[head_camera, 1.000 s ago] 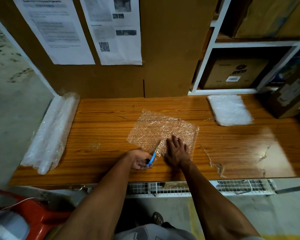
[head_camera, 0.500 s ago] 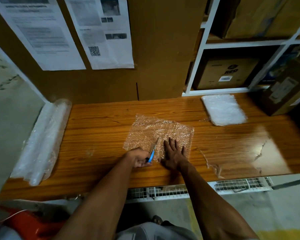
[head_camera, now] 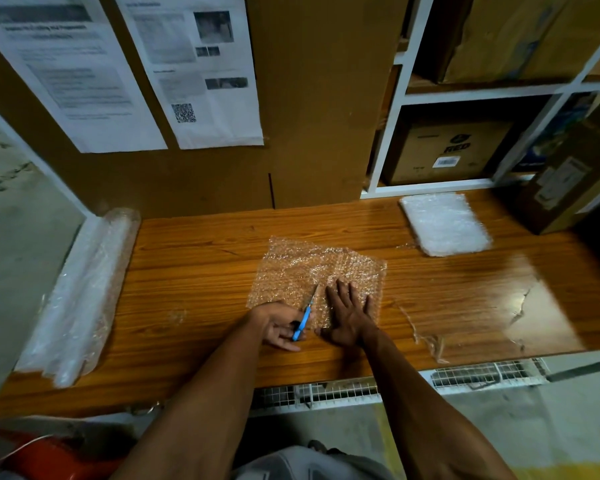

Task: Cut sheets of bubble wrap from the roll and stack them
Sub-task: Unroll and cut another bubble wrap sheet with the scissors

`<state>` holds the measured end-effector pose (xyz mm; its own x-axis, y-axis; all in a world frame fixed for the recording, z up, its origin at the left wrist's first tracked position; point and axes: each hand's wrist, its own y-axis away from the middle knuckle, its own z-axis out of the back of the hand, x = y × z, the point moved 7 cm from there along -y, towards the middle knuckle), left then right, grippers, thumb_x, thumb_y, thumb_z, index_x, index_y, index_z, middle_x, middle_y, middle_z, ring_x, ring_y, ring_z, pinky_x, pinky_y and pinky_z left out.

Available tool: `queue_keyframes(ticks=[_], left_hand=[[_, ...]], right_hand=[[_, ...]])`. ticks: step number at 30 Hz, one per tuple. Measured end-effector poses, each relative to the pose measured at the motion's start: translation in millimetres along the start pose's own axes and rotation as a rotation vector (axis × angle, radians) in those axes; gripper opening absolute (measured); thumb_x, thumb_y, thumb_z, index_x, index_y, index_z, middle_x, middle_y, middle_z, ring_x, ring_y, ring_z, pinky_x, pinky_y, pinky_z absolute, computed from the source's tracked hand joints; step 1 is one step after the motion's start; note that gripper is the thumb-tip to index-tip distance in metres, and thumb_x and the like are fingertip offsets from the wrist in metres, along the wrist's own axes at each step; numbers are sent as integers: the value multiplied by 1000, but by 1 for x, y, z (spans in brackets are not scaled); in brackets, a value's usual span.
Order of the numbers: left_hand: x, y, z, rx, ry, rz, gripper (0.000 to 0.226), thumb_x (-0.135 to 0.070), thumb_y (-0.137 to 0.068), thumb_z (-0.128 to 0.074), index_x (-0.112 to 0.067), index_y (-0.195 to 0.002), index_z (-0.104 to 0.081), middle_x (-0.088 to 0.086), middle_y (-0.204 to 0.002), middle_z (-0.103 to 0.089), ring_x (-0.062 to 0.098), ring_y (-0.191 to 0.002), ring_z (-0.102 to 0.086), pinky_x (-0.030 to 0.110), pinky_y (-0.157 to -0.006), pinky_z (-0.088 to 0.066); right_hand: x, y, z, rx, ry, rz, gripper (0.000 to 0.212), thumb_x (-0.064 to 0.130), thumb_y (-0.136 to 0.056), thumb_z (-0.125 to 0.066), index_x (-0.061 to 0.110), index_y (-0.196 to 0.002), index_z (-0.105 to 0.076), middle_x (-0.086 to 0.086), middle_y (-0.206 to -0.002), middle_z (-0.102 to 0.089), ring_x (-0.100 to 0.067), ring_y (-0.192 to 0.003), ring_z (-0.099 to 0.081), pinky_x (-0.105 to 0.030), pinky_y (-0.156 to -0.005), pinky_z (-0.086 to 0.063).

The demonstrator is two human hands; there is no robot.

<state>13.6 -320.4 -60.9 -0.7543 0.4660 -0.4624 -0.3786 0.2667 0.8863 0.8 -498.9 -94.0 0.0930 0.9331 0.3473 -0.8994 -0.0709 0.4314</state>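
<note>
Clear bubble wrap, one loose sheet (head_camera: 312, 271), lies flat on the wooden desk (head_camera: 194, 271) in front of me, well apart from the roll (head_camera: 84, 292) at the desk's left end and from the white stack (head_camera: 444, 223) of cut sheets at the far right. My left hand (head_camera: 278, 325) has its fingers curled through the blue-handled scissors (head_camera: 305, 315), blades pointing away from me into the sheet's near edge. My right hand (head_camera: 350, 313) lies flat with fingers straight, pressing the wrap down just beside the blades. To cut well, I judge I should keep that palm firm so the film stays taut, feed the blades in short bites along one straight line, and hold my right fingertips clear of the tips. Slack film would likely bunch and tear crooked.
</note>
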Motion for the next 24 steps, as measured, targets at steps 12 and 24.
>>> queue_keyframes(ticks=[12, 24], left_hand=[[-15, 0, -4, -83, 19, -47, 7, -13, -95, -70, -7, -97, -72, 11, -103, -71, 18, -94, -69, 34, -76, -63], [-15, -7, -1, -65, 61, -42, 7, -4, -96, -65, -1, -101, -70, 13, -104, -72, 18, -87, -71, 31, -72, -63]], right_hand=[[-5, -7, 8, 2, 11, -53, 104, 73, -93, -51, 37, -163, 17, -2, -165, 37, -30, -151, 36, -70, -119, 15], [-10, -11, 6, 4, 14, -59, 112, 69, -89, -59, 36, -162, 19, -3, -163, 38, -31, -151, 34, -70, -119, 16]])
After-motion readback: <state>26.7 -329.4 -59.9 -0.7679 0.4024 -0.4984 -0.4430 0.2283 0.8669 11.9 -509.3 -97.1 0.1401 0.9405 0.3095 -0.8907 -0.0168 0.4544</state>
